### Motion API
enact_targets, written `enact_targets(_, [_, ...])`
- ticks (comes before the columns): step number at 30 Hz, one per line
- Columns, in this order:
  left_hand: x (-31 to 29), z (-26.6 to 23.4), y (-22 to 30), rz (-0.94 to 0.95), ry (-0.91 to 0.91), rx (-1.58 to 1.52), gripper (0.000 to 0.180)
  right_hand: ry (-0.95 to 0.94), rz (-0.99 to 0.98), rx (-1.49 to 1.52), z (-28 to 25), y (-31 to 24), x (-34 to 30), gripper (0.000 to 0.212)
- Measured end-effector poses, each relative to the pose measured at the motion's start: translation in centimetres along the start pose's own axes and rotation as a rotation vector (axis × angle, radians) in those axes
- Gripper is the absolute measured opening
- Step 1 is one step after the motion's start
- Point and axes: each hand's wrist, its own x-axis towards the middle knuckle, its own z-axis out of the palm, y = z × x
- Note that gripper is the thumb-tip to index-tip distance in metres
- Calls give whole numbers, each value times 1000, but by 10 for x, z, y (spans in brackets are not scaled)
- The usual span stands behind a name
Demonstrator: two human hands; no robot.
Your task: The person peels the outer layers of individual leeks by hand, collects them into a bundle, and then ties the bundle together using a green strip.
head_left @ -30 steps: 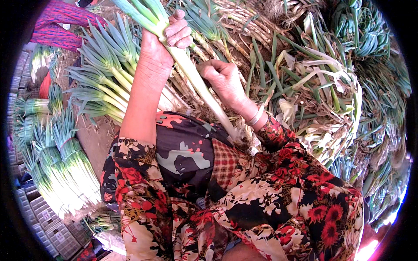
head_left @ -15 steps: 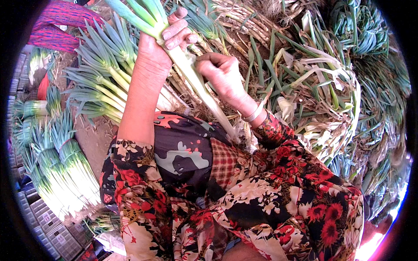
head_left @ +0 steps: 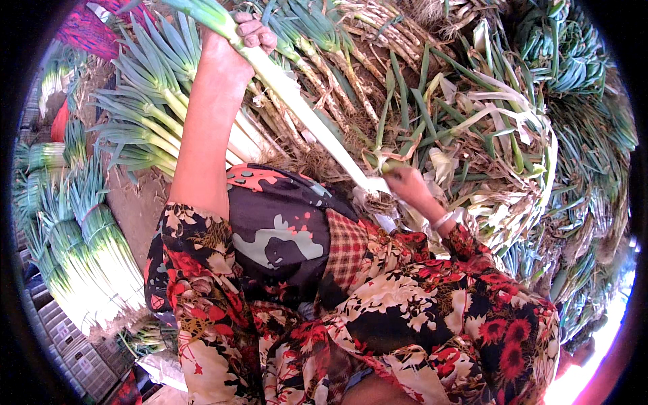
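Observation:
A long leek (head_left: 304, 111) with a white shaft and green top slants across my lap. My left hand (head_left: 255, 34) is closed round it where the white turns green, near the top of the view. Down by the root end, my right hand (head_left: 409, 186) is closed, and a strip of peeled outer leaf (head_left: 379, 159) appears to hang from its fingers; the fingertips are partly blurred. The leek's roots (head_left: 378, 201) rest close to my patterned clothing, just left of the right hand.
Unpeeled leeks (head_left: 331, 74) lie on the ground ahead, and cleaner ones (head_left: 158, 111) are stacked to the left. A heap of stripped leaves (head_left: 499, 169) spreads on the right. Tied leek bundles (head_left: 101, 263) stand at far left beside grey crates (head_left: 77, 351).
My right hand has moved from the upper shaft down and right to the root end, with leaf peeled along. The left hand has shifted slightly up and left, still gripping the leek.

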Motion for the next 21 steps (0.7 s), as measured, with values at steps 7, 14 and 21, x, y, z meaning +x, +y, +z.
enact_targets(7, [6,16,-12,-76,-25,11,44,-294,-16,1278,-11,-179,81,43])
enact_targets(14, [7,21,-8,96,367,169,53,-417,-178,1862,-41,-182,66,18])
enact_targets(21, [19,-1,1,242,609,254,61,-60,136,624,-31,-16,-21,22])
